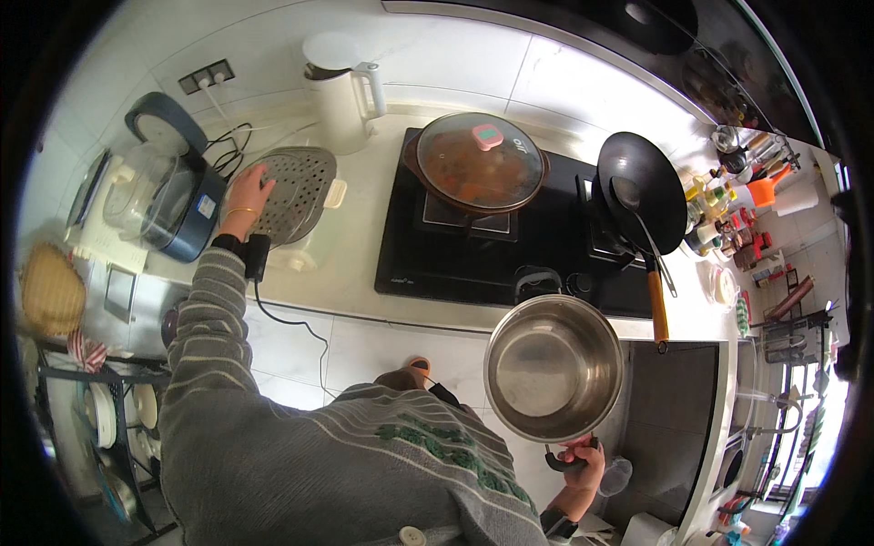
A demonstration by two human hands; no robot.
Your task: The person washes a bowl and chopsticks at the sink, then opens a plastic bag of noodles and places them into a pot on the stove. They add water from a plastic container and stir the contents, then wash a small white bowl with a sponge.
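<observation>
With my right hand (582, 467) I grip one black handle of a stainless steel pot (546, 372), tilted so its bare inside shows, in front of the counter's edge. My left hand (247, 198) rests on a grey perforated steamer tray (293, 194) with cream handles, which lies over a pale container on the counter. The left fingers are spread; whether they pinch the tray's rim I cannot tell. On the black gas hob (437, 266) stands a brown pot under a glass lid (471, 164) with a pink knob. A black wok (642, 191) holding a metal spatula (649, 232) sits on the right burner.
A cream electric kettle (338, 109) with its lid up stands behind the tray. Left of the tray is a dark blue appliance (194, 205) with a clear basket. The wok's wooden handle (657, 304) juts over the counter's front edge. Bottles (710, 198) crowd the right corner.
</observation>
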